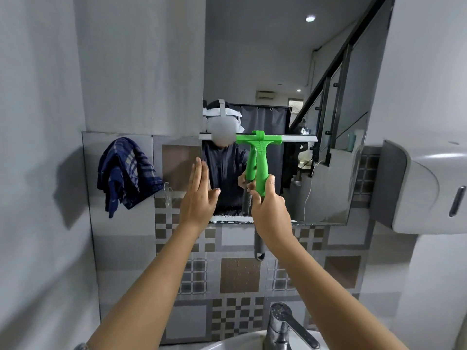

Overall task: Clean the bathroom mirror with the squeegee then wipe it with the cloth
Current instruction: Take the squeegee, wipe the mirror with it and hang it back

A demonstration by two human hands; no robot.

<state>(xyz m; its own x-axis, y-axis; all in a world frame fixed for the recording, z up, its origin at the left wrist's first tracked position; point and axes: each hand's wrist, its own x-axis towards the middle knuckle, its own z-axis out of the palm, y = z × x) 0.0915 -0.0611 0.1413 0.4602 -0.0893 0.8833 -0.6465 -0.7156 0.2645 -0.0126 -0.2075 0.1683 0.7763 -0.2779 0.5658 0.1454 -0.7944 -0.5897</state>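
Note:
The bathroom mirror (pixel 316 102) hangs on the wall straight ahead. My right hand (pixel 270 210) grips the handle of a green squeegee (pixel 261 162), whose white blade lies level against the glass at about mid-height. My left hand (pixel 198 195) is flat with straight fingers at the mirror's left edge, beside the squeegee. A blue checked cloth (pixel 126 173) hangs from a hook on the tiled wall, left of the mirror and apart from both hands.
A chrome tap (pixel 283 327) and the rim of a white basin (pixel 240 342) are below my arms. A white wall dispenser (pixel 429 188) sticks out at the right. A small clear hook (pixel 167 192) sits on the tiles beside the cloth.

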